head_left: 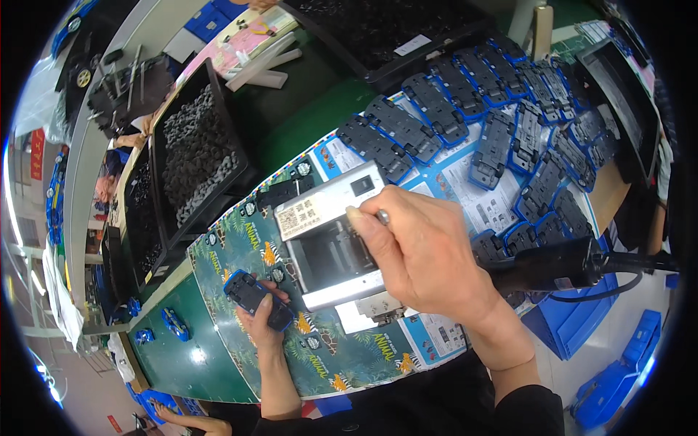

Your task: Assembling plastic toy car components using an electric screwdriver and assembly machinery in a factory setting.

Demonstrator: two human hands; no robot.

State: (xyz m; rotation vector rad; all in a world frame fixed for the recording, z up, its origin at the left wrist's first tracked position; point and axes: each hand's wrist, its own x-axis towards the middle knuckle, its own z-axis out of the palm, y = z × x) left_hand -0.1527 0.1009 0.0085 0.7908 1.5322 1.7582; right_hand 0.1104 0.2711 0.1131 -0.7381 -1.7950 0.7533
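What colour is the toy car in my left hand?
The toy car is blue, black underneath, in the head view.

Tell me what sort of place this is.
Probably a toy assembly workshop: blue-and-black toy cars lie in rows, a black bin holds small grey parts, and the left hand holds another car.

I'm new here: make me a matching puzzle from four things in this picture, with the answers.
1. Left hand
2. Right hand
3. Black bin
4. Blue crates

A. Gripping a silver device
B. Low at the picture's right
C. Holding a blue-and-black car piece
D. Containing small grey and dark parts

Pairs: 1-C; 2-A; 3-D; 4-B
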